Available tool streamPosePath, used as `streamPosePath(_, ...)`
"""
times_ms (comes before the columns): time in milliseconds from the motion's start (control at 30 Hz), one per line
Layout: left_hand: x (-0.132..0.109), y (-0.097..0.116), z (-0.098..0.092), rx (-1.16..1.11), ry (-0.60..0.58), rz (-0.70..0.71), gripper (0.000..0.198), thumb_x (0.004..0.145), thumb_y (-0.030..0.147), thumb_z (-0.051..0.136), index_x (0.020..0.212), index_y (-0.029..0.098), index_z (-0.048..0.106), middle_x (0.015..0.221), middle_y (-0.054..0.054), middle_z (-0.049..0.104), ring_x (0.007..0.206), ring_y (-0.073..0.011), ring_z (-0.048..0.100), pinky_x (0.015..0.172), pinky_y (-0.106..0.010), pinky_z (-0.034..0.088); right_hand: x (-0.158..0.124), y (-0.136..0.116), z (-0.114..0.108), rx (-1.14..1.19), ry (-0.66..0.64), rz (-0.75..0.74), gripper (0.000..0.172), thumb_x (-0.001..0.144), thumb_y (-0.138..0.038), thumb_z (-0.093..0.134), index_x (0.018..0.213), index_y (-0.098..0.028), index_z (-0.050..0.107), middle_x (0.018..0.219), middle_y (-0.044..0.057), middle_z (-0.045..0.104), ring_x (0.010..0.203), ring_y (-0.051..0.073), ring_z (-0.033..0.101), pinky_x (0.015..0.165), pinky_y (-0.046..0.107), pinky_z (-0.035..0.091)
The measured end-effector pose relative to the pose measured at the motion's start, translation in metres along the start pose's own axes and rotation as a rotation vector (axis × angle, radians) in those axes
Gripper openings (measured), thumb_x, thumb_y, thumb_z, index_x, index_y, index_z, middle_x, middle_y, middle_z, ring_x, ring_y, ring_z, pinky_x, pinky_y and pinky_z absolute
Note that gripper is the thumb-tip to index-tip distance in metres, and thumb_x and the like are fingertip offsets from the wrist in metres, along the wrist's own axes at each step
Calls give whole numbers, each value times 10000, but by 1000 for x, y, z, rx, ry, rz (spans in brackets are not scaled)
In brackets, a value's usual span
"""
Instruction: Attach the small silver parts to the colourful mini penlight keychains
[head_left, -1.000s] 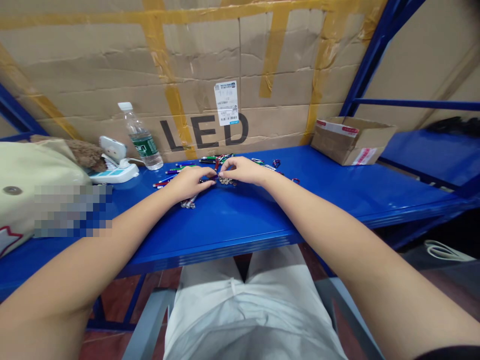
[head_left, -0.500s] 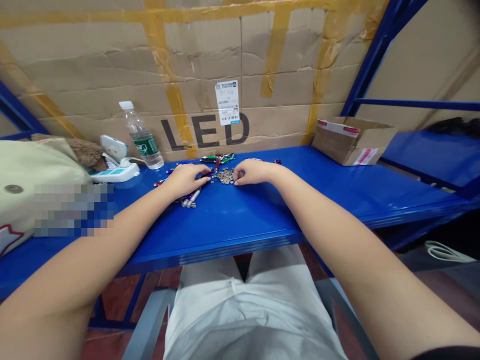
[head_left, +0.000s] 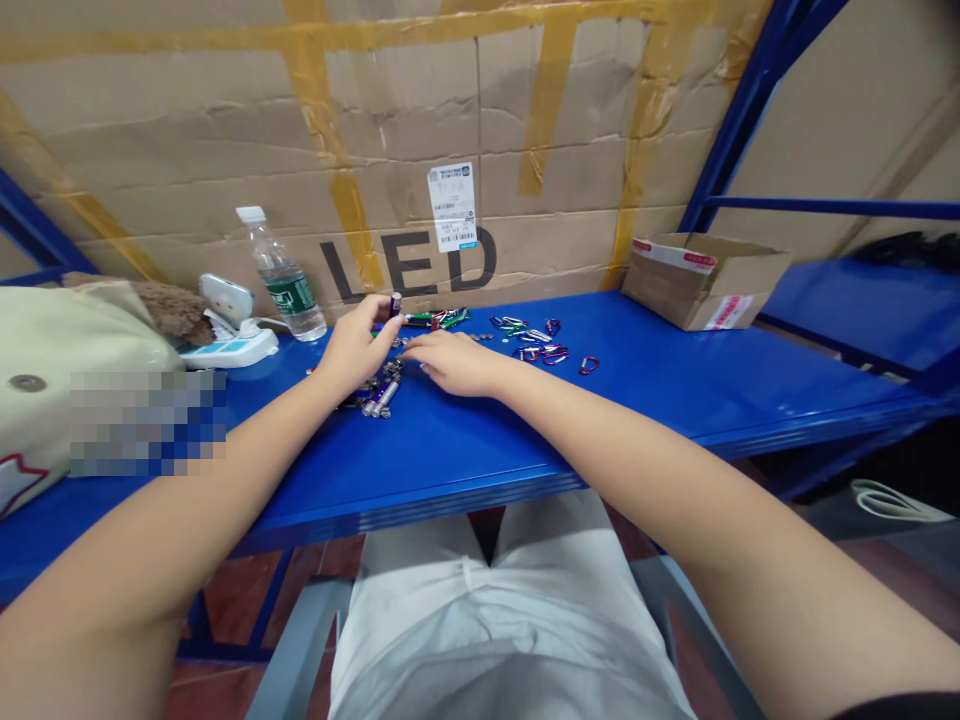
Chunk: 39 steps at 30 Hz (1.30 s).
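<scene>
My left hand (head_left: 358,345) is raised a little off the blue shelf (head_left: 480,440) and pinches a small purple cylinder (head_left: 394,302) upright between its fingertips. My right hand (head_left: 450,362) lies low on the shelf just right of it, fingers curled over the spot where small silver discs lie; what it holds is hidden. Small silver pen-like tubes (head_left: 379,397) lie under my left wrist. More coloured tubes (head_left: 439,318) sit behind the hands.
Several coloured carabiner clips (head_left: 541,345) lie to the right. A water bottle (head_left: 281,272) and a white power strip (head_left: 225,342) stand at the back left, next to a cream bag (head_left: 67,350). A small open carton (head_left: 701,278) sits at the right.
My left hand has lifted with the purple cylinder. My right hand slid left over the silver discs, uncovering the carabiner clips.
</scene>
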<state>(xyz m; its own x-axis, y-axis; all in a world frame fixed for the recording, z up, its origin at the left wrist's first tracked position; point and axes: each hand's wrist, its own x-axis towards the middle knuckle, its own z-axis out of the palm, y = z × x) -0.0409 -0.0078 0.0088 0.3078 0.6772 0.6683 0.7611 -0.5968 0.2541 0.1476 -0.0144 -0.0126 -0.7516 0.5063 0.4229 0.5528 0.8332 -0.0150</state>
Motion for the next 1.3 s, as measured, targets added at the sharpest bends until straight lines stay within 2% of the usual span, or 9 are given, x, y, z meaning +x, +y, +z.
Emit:
streamPosePath(167,-1,0,1,-23,-23,1,303,871,360,476,1079,149,540,1006,-78,668,911,-193,613,844,-321,467,3,-15,4,-19,-25,-150,310,887,-116,426,1088,-202,647,1172,76,636,1088,243,512,816,384,402)
streamPosePath(400,-1,2,1,30,-29,-5,293,856,361,495,1056,159,564,972,-60,660,896,-199,599,831,-324,463,4,-18,-6,-127,-7,-138,203,877,-170,495,883,-171,698,979,92,669,974,232,529,779,357,372)
streamPosePath(533,-1,-1,2,21,-43,26,313,853,366,496,1076,158,567,987,-64,662,901,-200,606,841,-325,465,7,-17,-1,-107,80,-150,218,897,-171,466,949,-160,677,1040,105,655,1021,227,525,807,355,383)
streamPosePath(733,-2,1,2,20,-66,23,318,853,387,497,1070,168,576,1030,-64,667,947,-214,612,866,-333,460,7,-14,-1,-67,-18,-214,222,866,-124,486,951,-174,685,993,78,679,952,199,558,798,334,403)
streamPosePath(1133,-3,3,3,61,-204,48,318,848,392,478,1061,182,585,1065,-68,668,959,-224,613,859,-340,465,0,-2,-14,-92,-46,-38,101,802,-168,598,815,-159,698,890,83,659,893,208,536,763,328,375)
streamPosePath(1233,-3,1,4,62,-241,100,316,846,396,479,1036,177,604,1037,-74,674,930,-226,619,839,-341,467,-2,7,-19,32,20,19,85,788,-177,611,810,-155,691,872,72,652,850,185,555,740,300,378)
streamPosePath(1300,-3,0,4,75,-264,115,328,848,415,480,1034,180,614,1027,-75,678,913,-229,622,819,-339,470,-5,17,-25,135,112,94,89,787,-189,607,823,-146,678,845,59,649,803,162,556,718,282,381)
